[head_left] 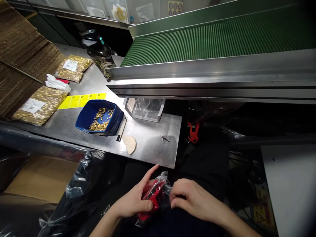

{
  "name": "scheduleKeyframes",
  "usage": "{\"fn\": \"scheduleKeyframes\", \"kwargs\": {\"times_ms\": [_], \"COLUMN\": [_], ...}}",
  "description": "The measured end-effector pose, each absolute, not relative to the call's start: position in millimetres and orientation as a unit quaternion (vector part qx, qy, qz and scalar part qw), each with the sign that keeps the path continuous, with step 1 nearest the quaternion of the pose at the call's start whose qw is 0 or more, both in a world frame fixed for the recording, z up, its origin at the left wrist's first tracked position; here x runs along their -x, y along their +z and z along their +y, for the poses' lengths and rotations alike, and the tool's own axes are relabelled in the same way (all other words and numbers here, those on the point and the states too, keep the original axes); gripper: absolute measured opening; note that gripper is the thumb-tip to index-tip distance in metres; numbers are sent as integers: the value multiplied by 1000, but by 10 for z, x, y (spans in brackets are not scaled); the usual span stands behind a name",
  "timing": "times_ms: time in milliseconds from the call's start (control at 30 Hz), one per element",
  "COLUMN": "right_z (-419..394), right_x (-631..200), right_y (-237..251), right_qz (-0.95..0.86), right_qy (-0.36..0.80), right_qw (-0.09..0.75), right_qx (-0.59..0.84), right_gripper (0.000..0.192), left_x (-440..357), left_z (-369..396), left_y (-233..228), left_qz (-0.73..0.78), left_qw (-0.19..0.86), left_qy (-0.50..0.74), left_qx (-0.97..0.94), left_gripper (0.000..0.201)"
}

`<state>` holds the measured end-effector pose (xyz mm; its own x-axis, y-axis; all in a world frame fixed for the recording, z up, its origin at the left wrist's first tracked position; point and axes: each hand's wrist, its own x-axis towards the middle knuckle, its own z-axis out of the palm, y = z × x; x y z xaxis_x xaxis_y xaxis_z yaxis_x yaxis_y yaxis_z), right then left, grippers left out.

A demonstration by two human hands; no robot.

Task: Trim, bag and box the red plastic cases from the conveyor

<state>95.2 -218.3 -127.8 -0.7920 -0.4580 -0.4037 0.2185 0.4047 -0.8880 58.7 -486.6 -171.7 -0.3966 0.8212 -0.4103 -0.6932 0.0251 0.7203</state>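
My left hand is wrapped round a clear plastic bag with a red object inside, its index finger stretched out. The object also has dark parts; its kind is hard to tell through the plastic. Just right of the bag, my right hand has its fingers curled closed. Its fingertips are at the bag's edge, but what they pinch, if anything, is hidden. Both hands are over my dark-clothed lap, in front of the metal table. A small metal part lies near the table's corner.
On the table are a blue bin of small brass-coloured pieces, a thin pen-like tool, a wooden disc piece and a grey tray. A green conveyor overhangs it. An air gun hangs right.
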Motion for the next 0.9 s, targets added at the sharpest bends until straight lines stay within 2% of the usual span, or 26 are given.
{"fn": "scheduleKeyframes", "kwargs": {"times_ms": [33, 100, 167, 200, 267, 300, 333, 433, 500, 567, 667, 733, 833, 900], "right_z": [-2176, -2157, -2142, -2145, -2190, -2232, -2283, -2446, -2521, -2557, -2559, -2538, -2474, -2414], "right_x": [-925, -846, -742, -689, -599, -567, -546, -537, -550, -557, -552, -558, -600, -625], "right_y": [-1234, -1167, -1131, -1127, -1149, -1172, -1201, -1295, -1353, -1415, -1518, -1567, -1562, -1510], "right_qz": [789, 809, 816, 814, 791, 776, 766, 779, 778, 711, 513, 432, 456, 571], "right_qy": [-545, -553, -555, -555, -562, -563, -559, -536, -550, -631, -772, -809, -825, -781], "right_qw": [278, 199, 159, 169, 240, 280, 310, 320, 303, 306, 321, 312, 261, 227], "right_qx": [62, 6, -20, -10, 35, 56, 68, 59, 26, -46, -196, -248, -208, -111], "right_gripper": [4, 15, 8, 14, 43, 51, 47, 10, 11, 8, 18, 26, 39, 50], "left_x": [-603, -635, -668, -683, -707, -714, -716, -707, -693, -681, -675, -688, -733, -769], "left_z": [-4879, -4900, -4916, -4923, -4933, -4937, -4941, -4946, -4938, -4914, -4868, -4850, -4864, -4889], "left_y": [-1735, -1762, -1793, -1812, -1854, -1873, -1889, -1898, -1880, -1859, -1857, -1888, -1978, -2050], "left_qz": [438, 403, 379, 366, 342, 334, 331, 340, 348, 344, 319, 298, 236, 184], "left_qw": [548, 552, 553, 553, 551, 547, 543, 533, 526, 514, 493, 477, 472, 494], "left_qy": [710, 729, 741, 747, 760, 766, 770, 773, 775, 786, 809, 826, 844, 841], "left_qx": [-57, -45, -42, -42, -47, -52, -57, -54, -37, -16, 16, 43, 97, 124], "left_gripper": [127, 126, 128, 130, 132, 132, 131, 119, 104, 90, 79, 75, 64, 59]}}
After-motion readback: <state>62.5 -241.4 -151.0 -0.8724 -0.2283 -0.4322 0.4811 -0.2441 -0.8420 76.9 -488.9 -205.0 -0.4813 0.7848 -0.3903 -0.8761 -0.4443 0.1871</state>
